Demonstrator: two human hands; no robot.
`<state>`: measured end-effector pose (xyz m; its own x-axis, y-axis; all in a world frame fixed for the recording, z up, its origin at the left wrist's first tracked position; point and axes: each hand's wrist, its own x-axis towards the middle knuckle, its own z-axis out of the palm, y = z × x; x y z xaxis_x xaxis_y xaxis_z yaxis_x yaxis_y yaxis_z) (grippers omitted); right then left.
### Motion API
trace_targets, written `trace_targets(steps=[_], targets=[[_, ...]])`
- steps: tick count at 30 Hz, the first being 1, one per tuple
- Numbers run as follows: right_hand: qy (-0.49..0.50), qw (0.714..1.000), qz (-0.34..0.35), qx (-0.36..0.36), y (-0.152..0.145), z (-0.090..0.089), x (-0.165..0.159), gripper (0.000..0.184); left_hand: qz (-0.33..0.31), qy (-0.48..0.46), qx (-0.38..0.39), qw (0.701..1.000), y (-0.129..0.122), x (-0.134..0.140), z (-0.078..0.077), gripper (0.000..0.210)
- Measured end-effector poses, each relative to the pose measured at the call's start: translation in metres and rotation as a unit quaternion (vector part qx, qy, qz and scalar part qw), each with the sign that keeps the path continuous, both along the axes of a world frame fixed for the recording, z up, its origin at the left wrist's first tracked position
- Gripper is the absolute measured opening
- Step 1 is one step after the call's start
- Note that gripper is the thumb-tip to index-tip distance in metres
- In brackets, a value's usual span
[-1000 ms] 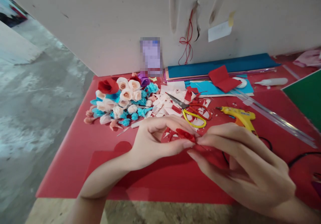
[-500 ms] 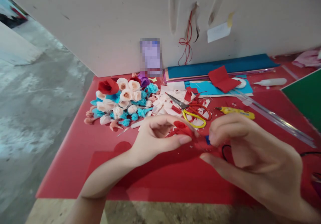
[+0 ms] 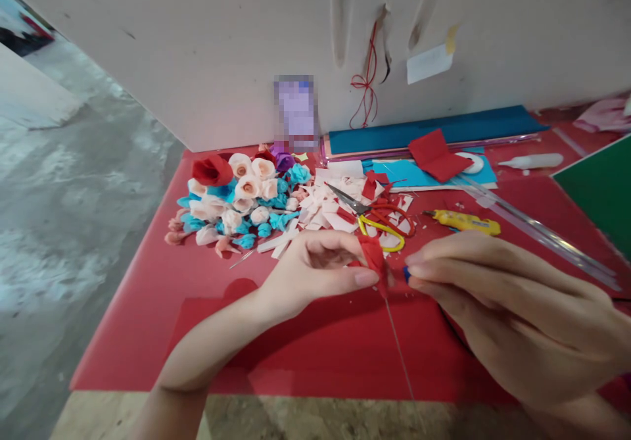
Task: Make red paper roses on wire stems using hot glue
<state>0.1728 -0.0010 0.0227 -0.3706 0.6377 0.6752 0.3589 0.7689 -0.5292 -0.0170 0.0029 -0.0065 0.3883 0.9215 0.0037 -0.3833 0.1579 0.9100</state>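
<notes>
My left hand [image 3: 315, 266] is closed around a red crepe-paper flower [image 3: 373, 256], pinching its base between thumb and fingers. A thin pale wire or thread [image 3: 398, 344] runs down from beneath the flower toward the table's front edge. Close by on the right, the fingertips of my right hand [image 3: 493, 289] are pressed together on a small blue piece [image 3: 407, 274], mostly covered by the fingers, so its kind is unclear. A narrow gap separates the two hands. Just behind them lie scissors [image 3: 379, 224] with red and yellow handles.
Paper flowers [image 3: 246, 193] in several colours are heaped on the red table [image 3: 133, 321] at left. White and red paper scraps [image 3: 325, 203] surround the scissors. A yellow tool [image 3: 466, 221], clear sticks [image 3: 542, 229], a white bottle [image 3: 535, 161] and folded red paper [image 3: 438, 155] lie to the right.
My right hand's thumb and fingers have come together on the blue piece. The red flower has tilted more upright in my left hand, and the thin strand below it now shows.
</notes>
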Motion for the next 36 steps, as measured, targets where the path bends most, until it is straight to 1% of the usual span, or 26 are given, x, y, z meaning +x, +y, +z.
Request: trace_targets(steps=[2, 4, 6, 8, 10, 15, 17, 19, 23, 31, 34, 36], targets=[[-0.001, 1.000, -0.006, 0.000, 0.0005, -0.0016, -0.0009, 0.023, -0.006, -0.009, -0.024, 1.000, 0.0003, -0.0001, -0.0007, 0.011], [0.014, 1.000, -0.013, -0.022, 0.0009, -0.0037, -0.0023, 0.023, -0.011, -0.017, -0.050, 0.999, 0.0006, -0.0002, -0.0010, 0.011], [0.032, 0.998, 0.002, -0.059, 0.0019, -0.0052, -0.0037, 0.019, -0.013, -0.028, -0.073, 0.997, 0.0007, -0.0002, -0.0006, 0.011], [0.047, 0.994, 0.033, -0.091, 0.0032, -0.0054, -0.0049, 0.017, -0.014, -0.036, -0.089, 0.995, 0.0006, -0.0001, 0.0000, 0.010], [0.056, 0.992, 0.050, -0.106, 0.0042, -0.0046, -0.0060, 0.018, -0.015, -0.040, -0.095, 0.995, 0.0006, 0.0001, 0.0007, 0.010], [0.083, 0.989, 0.040, -0.117, 0.0036, -0.0047, -0.0062, 0.018, -0.019, -0.037, -0.091, 0.995, 0.0010, 0.0004, 0.0020, 0.008], [0.096, 0.989, 0.030, -0.111, 0.0028, -0.0059, -0.0048, 0.020, -0.016, -0.035, -0.089, 0.995, 0.0010, 0.0005, 0.0023, 0.009], [0.099, 0.990, 0.004, -0.095, 0.0022, -0.0064, -0.0031, 0.019, -0.011, -0.036, -0.089, 0.995, 0.0007, 0.0007, 0.0024, 0.010], [0.072, 0.992, -0.050, -0.086, 0.0018, -0.0053, -0.0012, 0.016, -0.010, -0.033, -0.089, 0.995, 0.0003, 0.0012, 0.0024, 0.011], [0.040, 0.997, -0.038, -0.055, 0.0057, -0.0063, -0.0011, 0.021, -0.010, -0.037, -0.093, 0.995, 0.0016, 0.0018, 0.0021, 0.012], [0.055, 0.997, -0.048, -0.028, 0.0059, -0.0063, -0.0006, 0.020, -0.014, -0.046, -0.087, 0.995, 0.0013, 0.0019, 0.0009, 0.007], [0.078, 0.995, -0.047, -0.028, 0.0060, -0.0058, -0.0003, 0.021, -0.014, -0.054, -0.083, 0.995, 0.0007, 0.0021, -0.0001, 0.005]])
